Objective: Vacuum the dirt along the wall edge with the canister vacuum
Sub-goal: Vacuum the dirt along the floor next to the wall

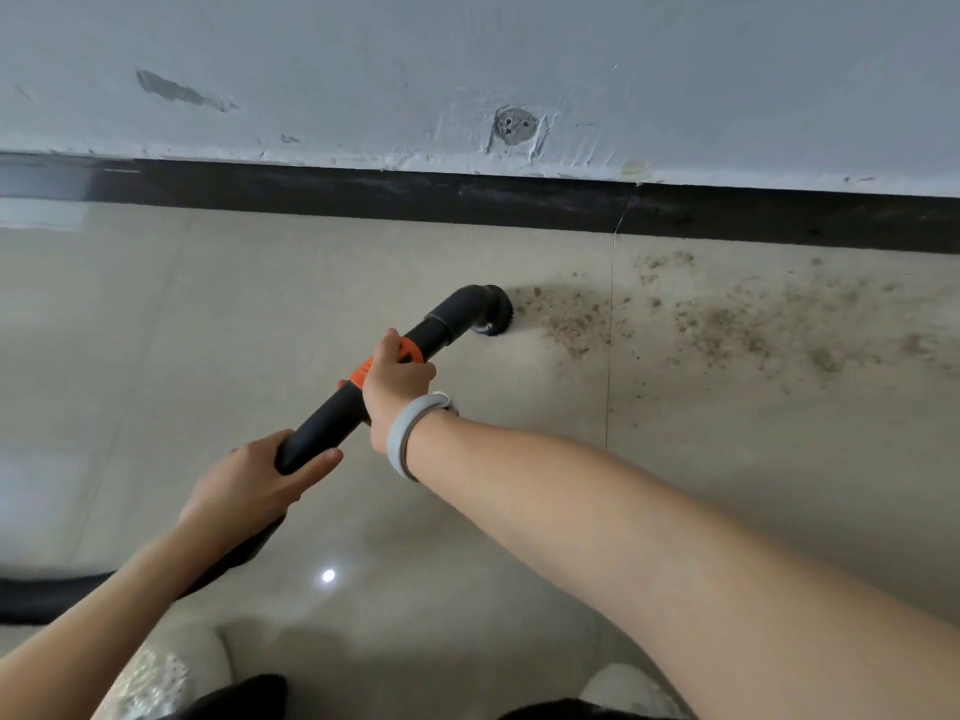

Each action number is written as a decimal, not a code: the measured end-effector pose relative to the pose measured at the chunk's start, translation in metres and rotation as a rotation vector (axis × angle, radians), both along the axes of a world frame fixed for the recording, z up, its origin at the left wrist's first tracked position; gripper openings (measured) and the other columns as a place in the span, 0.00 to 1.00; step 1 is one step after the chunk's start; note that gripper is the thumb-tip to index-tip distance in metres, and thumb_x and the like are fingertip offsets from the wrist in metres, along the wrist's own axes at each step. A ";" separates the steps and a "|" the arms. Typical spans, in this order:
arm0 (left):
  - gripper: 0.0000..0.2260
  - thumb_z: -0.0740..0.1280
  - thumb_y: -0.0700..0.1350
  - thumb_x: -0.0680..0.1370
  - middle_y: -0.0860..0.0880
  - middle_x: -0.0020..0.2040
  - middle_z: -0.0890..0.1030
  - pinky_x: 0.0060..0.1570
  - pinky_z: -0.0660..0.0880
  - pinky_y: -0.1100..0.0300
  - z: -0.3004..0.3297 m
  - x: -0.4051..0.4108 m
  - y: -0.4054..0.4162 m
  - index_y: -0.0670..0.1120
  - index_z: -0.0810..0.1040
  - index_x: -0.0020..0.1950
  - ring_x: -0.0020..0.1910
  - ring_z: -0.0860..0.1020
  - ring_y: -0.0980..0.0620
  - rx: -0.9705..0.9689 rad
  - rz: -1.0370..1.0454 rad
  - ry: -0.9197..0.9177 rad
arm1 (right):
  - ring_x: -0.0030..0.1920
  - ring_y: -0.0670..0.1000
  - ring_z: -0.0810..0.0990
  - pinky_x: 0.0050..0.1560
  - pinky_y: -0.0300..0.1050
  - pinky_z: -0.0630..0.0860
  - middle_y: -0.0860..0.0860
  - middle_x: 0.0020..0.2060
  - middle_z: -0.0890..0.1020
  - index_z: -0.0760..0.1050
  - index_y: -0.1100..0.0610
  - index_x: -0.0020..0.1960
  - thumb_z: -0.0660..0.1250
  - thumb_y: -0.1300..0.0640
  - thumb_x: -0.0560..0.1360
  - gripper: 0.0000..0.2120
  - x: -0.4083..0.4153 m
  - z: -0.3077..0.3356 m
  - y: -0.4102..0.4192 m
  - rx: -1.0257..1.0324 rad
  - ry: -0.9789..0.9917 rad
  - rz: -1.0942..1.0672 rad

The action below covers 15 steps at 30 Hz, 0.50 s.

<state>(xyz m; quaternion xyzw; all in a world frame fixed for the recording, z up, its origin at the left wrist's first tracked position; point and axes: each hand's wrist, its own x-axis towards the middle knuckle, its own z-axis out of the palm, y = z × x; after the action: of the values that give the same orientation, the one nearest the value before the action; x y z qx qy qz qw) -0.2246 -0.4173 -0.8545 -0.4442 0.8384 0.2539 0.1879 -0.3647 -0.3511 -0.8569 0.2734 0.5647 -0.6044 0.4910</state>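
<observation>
a: so where's the black plastic vacuum wand with the orange collar [384, 366]?

b: right hand [395, 384] is curled round the collar, left hand [260, 480] wrapped on the smooth tube. round bristly brush head [496, 311] sits at the edge of the gritty brown dirt [727, 324] on glossy beige tile [208, 314], near the dark baseboard [467, 197].

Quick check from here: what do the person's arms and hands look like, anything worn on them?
Both forearms are bare, with no sleeves in view. The left hand wears nothing, no glove or ring that I can see. The right hand is also ungloved; a light grey band, like a watch or fitness strap, circles its wrist.
</observation>
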 end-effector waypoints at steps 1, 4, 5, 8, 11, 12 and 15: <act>0.15 0.65 0.61 0.74 0.53 0.29 0.80 0.36 0.74 0.56 0.003 -0.003 0.007 0.50 0.74 0.38 0.31 0.79 0.52 -0.004 -0.001 0.005 | 0.49 0.58 0.83 0.58 0.52 0.77 0.49 0.33 0.74 0.60 0.56 0.56 0.57 0.44 0.79 0.16 -0.004 0.002 0.005 -0.008 -0.005 0.005; 0.17 0.63 0.64 0.73 0.53 0.28 0.79 0.35 0.74 0.58 0.007 -0.023 0.024 0.51 0.74 0.37 0.30 0.79 0.53 0.003 0.009 0.023 | 0.50 0.59 0.82 0.58 0.53 0.76 0.50 0.33 0.73 0.62 0.58 0.62 0.57 0.45 0.79 0.19 -0.027 0.009 0.016 0.028 0.031 0.007; 0.17 0.63 0.64 0.73 0.53 0.29 0.80 0.35 0.74 0.58 0.006 -0.030 0.032 0.51 0.74 0.38 0.30 0.79 0.53 0.003 0.010 0.030 | 0.51 0.59 0.82 0.59 0.53 0.76 0.50 0.32 0.73 0.62 0.58 0.64 0.56 0.45 0.80 0.20 -0.033 0.007 0.021 0.048 0.048 0.016; 0.18 0.62 0.65 0.73 0.52 0.32 0.80 0.35 0.75 0.57 -0.005 -0.043 0.056 0.51 0.73 0.40 0.31 0.79 0.52 0.011 -0.004 0.063 | 0.53 0.61 0.80 0.60 0.55 0.74 0.54 0.38 0.77 0.61 0.60 0.66 0.55 0.44 0.80 0.23 -0.046 -0.005 0.036 0.115 0.123 0.053; 0.16 0.63 0.64 0.74 0.53 0.32 0.81 0.38 0.76 0.56 -0.020 -0.054 0.073 0.51 0.73 0.42 0.32 0.80 0.54 0.132 -0.042 0.105 | 0.56 0.62 0.79 0.61 0.56 0.73 0.60 0.56 0.78 0.60 0.62 0.69 0.55 0.43 0.80 0.26 -0.059 -0.018 0.055 0.195 0.215 0.082; 0.15 0.63 0.63 0.74 0.52 0.32 0.81 0.40 0.77 0.54 -0.023 -0.061 0.075 0.51 0.72 0.42 0.33 0.80 0.53 0.181 -0.060 0.127 | 0.56 0.62 0.79 0.61 0.56 0.74 0.60 0.58 0.77 0.60 0.62 0.69 0.55 0.43 0.80 0.27 -0.066 -0.021 0.062 0.202 0.232 0.084; 0.16 0.62 0.63 0.75 0.50 0.37 0.81 0.44 0.77 0.51 -0.028 -0.088 0.084 0.50 0.71 0.44 0.37 0.80 0.50 0.208 -0.165 0.153 | 0.43 0.57 0.82 0.54 0.54 0.79 0.57 0.48 0.77 0.62 0.60 0.63 0.56 0.43 0.80 0.22 -0.092 -0.019 0.087 0.161 0.202 0.016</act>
<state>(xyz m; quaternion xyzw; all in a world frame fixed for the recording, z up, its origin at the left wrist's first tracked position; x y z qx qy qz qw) -0.3129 -0.3334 -0.8825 -0.3310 0.8532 0.3562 0.1885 -0.4570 -0.2640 -0.8760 0.2453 0.6602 -0.5775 0.4129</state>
